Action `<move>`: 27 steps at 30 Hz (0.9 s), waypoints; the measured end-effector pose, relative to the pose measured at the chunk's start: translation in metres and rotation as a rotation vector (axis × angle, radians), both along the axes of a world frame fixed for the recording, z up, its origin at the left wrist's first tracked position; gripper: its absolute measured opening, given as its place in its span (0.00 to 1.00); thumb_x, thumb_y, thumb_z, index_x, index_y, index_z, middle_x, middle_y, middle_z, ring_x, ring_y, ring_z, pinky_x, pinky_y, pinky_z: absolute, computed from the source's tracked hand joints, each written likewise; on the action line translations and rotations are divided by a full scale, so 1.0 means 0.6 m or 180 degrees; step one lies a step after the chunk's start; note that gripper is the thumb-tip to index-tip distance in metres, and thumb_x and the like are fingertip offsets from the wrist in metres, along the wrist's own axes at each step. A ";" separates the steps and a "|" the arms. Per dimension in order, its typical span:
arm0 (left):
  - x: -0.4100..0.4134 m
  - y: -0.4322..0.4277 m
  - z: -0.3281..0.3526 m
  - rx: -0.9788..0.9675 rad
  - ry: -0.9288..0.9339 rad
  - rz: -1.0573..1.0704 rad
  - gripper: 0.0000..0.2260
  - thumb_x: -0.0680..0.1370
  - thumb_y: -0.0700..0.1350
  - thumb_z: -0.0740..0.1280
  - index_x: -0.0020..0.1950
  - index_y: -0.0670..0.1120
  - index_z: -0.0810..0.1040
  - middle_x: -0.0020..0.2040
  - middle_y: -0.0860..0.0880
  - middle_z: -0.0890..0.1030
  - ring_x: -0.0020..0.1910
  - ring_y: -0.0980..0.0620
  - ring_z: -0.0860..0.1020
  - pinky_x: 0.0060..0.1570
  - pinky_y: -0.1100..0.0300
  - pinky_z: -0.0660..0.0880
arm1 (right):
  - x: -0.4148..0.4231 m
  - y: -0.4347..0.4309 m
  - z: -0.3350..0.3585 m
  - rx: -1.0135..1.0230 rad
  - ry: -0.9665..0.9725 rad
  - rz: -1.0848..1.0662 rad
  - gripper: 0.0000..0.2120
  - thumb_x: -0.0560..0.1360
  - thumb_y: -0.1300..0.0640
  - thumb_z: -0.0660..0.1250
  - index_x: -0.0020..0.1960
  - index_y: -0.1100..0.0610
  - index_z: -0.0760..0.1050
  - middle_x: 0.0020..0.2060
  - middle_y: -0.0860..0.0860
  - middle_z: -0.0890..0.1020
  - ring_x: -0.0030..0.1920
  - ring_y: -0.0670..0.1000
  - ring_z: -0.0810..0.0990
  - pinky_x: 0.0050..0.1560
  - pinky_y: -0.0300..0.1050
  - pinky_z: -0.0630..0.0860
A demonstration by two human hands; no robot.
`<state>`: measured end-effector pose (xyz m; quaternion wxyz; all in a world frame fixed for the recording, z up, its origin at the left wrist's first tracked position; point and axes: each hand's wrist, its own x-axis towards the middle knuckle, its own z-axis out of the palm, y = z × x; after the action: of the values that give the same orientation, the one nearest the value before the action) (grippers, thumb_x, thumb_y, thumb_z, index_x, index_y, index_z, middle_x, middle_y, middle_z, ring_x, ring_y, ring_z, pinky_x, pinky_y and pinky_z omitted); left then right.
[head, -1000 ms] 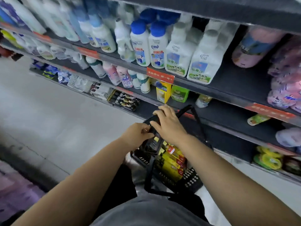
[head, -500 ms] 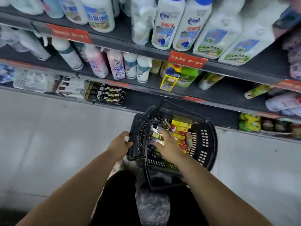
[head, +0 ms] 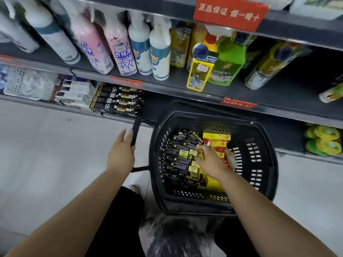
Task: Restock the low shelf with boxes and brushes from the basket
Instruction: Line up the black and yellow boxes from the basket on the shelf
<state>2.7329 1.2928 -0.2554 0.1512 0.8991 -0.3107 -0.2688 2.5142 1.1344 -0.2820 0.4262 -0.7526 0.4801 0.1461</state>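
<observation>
Your basket [head: 267,164] sits on the floor [head: 46,145], and its far edge is right up against the front edge of the low shelf [head: 151,106]. That shelf has a dark open stretch just behind the basket. On the left of this gap are rows of black boxes [head: 118,102], with white boxes [head: 74,91] next to them. Far to the right are round green and yellow packs [head: 323,141]. The shelf above [head: 185,86] sticks out over the low one, and it holds spray bottles [head: 159,51] and a tall yellow box [head: 199,71]. To the left of the basket the floor is wide open. Your left hand [head: 120,153] is out there with its fingers straight, holding nothing, right beside the dropped basket handle [head: 135,132]. Your right hand [head: 209,158] is down inside the basket with its fingers bent onto the small black and yellow boxes [head: 181,160] piled along the left side. You cannot tell if it has hold of one. Yellow and red boxes [head: 216,136] lie just beside them toward the far right side of the basket.
</observation>
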 end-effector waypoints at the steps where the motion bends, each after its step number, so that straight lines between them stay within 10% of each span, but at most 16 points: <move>1: -0.017 -0.012 -0.008 -0.0455 -0.0488 -0.0441 0.21 0.80 0.36 0.60 0.73 0.43 0.65 0.73 0.43 0.67 0.71 0.43 0.66 0.66 0.52 0.68 | -0.004 -0.006 -0.022 -0.0021 0.0009 0.0067 0.16 0.78 0.55 0.61 0.66 0.53 0.68 0.67 0.55 0.66 0.60 0.54 0.73 0.54 0.43 0.71; 5: -0.075 -0.060 -0.066 -0.1503 -0.0563 -0.2049 0.13 0.76 0.36 0.67 0.61 0.40 0.79 0.60 0.42 0.80 0.62 0.42 0.77 0.60 0.44 0.74 | -0.002 -0.018 -0.122 -0.0179 0.0015 0.0468 0.16 0.77 0.56 0.63 0.65 0.54 0.70 0.66 0.55 0.71 0.54 0.53 0.76 0.49 0.39 0.69; 10: -0.068 -0.091 -0.187 -0.1243 -0.0367 -0.2371 0.14 0.79 0.48 0.63 0.64 0.49 0.77 0.58 0.49 0.81 0.57 0.50 0.79 0.57 0.54 0.75 | 0.033 -0.019 -0.263 -0.0882 0.0054 0.1349 0.26 0.75 0.53 0.66 0.71 0.55 0.65 0.69 0.55 0.69 0.67 0.55 0.69 0.63 0.46 0.69; 13: -0.061 -0.083 -0.248 -0.1293 -0.0319 -0.2306 0.13 0.79 0.50 0.64 0.62 0.51 0.78 0.56 0.53 0.82 0.54 0.54 0.79 0.54 0.57 0.75 | 0.042 -0.016 -0.317 -0.1448 0.0005 0.1514 0.21 0.74 0.55 0.66 0.67 0.53 0.70 0.62 0.54 0.76 0.61 0.56 0.75 0.52 0.47 0.74; 22: -0.107 -0.086 -0.259 -0.0344 -0.0299 -0.1622 0.21 0.81 0.57 0.52 0.50 0.42 0.75 0.49 0.44 0.81 0.49 0.44 0.78 0.47 0.54 0.74 | -0.035 0.011 -0.294 -0.1094 -0.1138 -0.0166 0.17 0.75 0.54 0.67 0.63 0.56 0.74 0.55 0.50 0.79 0.54 0.51 0.78 0.49 0.39 0.72; 27: -0.168 -0.113 -0.262 -0.1013 0.2180 0.0056 0.31 0.77 0.59 0.60 0.73 0.41 0.60 0.66 0.42 0.74 0.60 0.46 0.76 0.61 0.50 0.74 | -0.042 0.058 -0.254 -0.0780 -0.2142 -0.0690 0.14 0.71 0.56 0.72 0.54 0.49 0.73 0.43 0.37 0.74 0.44 0.37 0.75 0.39 0.26 0.69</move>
<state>2.6324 1.2252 -0.4128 0.3864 0.7251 -0.2723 -0.5009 2.4887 1.1692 -0.4344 0.4799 -0.7488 0.4040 -0.2140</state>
